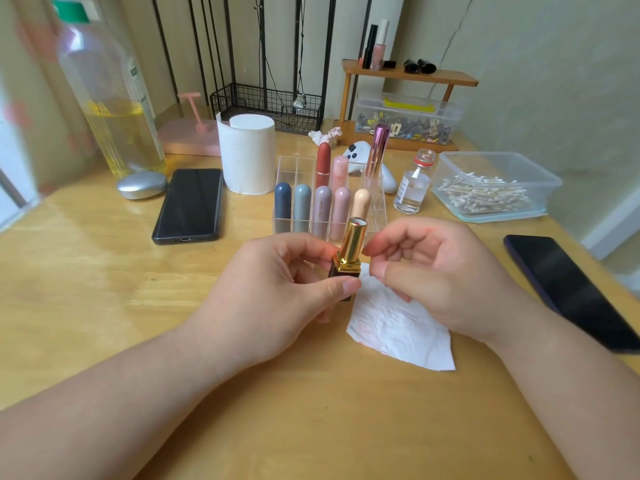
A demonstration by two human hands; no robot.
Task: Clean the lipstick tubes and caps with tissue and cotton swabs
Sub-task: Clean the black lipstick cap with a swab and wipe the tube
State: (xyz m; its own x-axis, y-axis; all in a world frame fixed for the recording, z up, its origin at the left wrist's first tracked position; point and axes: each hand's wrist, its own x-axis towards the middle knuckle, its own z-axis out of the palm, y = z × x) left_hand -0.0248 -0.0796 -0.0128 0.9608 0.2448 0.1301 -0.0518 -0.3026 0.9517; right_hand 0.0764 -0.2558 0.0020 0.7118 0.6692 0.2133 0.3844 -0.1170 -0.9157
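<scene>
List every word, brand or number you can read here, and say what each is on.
No text is legible in this view.
Large clear bottle: side label, blurred.
Small glass bottle: label print too small to read.
Mauve lipstick tube: faint vertical mark, unreadable.
Gold lipstick tube in the left hand: no marking shows.
</scene>
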